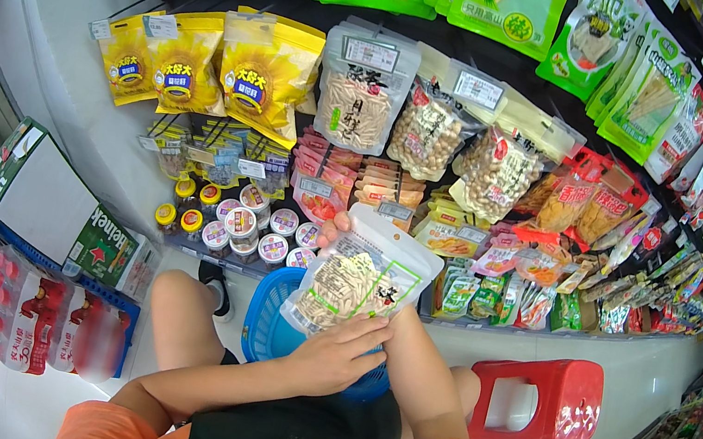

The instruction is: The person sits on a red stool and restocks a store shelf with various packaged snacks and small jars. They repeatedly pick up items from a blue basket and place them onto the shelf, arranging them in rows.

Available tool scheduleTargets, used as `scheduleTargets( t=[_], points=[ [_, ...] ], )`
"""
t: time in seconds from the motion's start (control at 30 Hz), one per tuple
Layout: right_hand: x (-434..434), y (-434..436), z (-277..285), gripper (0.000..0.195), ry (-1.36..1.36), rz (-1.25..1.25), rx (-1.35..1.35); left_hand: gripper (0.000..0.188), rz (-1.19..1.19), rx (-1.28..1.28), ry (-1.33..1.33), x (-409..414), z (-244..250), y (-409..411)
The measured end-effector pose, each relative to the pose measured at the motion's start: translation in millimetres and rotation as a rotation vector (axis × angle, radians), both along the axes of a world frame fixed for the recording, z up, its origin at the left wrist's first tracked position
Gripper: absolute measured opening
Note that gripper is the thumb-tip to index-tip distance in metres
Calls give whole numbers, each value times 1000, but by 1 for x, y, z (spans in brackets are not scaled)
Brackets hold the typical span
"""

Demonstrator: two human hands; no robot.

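A clear-and-white stand-up pouch of pale, sliced or crescent-shaped dry food (351, 283) is tilted above a blue plastic basket (264, 306). My right hand (334, 228) is mostly hidden behind the pouch; its fingertips curl round the upper left edge, gripping it. My left hand (338, 355) lies palm down across the pouch's lower edge, near my right wrist. Its fingers are close together and the thumb is hidden, so I cannot tell whether it grips the pouch. The basket stands between my knees, partly covered by the pouch and hands.
Ahead, a display rack carries yellow sunflower seed bags (267, 78), hanging nut pouches (434, 128) and small lidded tubs (242, 221). A red plastic stool (574, 414) stands at the right. Beer cartons (107, 247) and shrink-wrapped red-capped bottles (18, 309) are at the left.
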State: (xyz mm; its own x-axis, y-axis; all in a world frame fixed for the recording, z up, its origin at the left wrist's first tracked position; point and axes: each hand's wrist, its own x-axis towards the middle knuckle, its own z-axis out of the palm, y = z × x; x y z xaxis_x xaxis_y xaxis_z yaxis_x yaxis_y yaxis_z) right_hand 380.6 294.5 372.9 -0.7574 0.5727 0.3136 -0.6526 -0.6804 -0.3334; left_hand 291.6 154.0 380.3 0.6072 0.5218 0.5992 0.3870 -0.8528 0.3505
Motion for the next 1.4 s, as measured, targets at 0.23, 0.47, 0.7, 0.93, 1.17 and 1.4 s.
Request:
scheduleTargets(
  t=[0.23, 0.47, 0.7, 0.93, 1.17, 1.4],
  points=[
    [2, 1, -23, 23, -74, 6, -33, 27, 8, -52, 23, 4, -7, -4],
    [2, 4, -30, 28, 4, 79, 38, 25, 41, -77, 31, 6, -13, -4],
    [1, 3, -34, 23, -8, 53, -57, 21, 60, -91, 9, 7, -15, -3],
    [-2, 5, -39, 29, 11, 74, -61, 19, 75, -89, 30, 6, -17, -3],
    [-4, 3, -35, 30, 33, 79, -63, 18, 80, -95, 37, 6, -19, -4],
    [-2, -5, -28, 30, 59, 86, -16, 20, 77, -92, 44, 7, -22, -7]
  ],
)
